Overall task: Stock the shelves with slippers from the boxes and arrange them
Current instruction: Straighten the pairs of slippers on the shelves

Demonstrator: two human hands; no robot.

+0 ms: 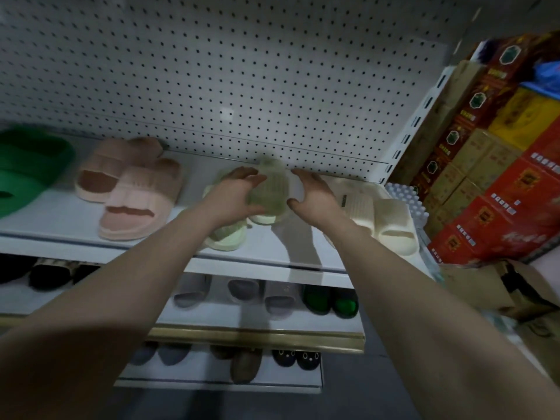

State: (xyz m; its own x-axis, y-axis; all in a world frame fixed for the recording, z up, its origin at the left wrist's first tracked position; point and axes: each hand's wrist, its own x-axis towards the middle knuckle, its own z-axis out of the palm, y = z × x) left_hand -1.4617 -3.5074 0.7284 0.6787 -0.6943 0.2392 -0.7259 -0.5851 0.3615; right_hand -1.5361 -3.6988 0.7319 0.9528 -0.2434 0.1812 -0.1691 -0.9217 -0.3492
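Observation:
A pale green slipper (pixel 268 189) is tipped up sole-outward over the top white shelf (pixel 60 219), blurred by motion. My left hand (pixel 235 192) grips its left side and my right hand (pixel 312 192) grips its right side. Its mate, another pale green slipper (pixel 225 236), lies flat on the shelf under my left wrist. A cream pair (pixel 385 216) lies just right of my right hand. A pink pair (pixel 130 186) and a bright green pair (pixel 27 171) sit further left on the same shelf.
White pegboard (pixel 212 71) backs the shelf. Lower shelves hold grey (pixel 260 295), dark green (pixel 330 300), black and brown slippers. Stacked red and yellow cartons (pixel 497 165) stand at the right, with a brown cardboard box (pixel 497 295) below them.

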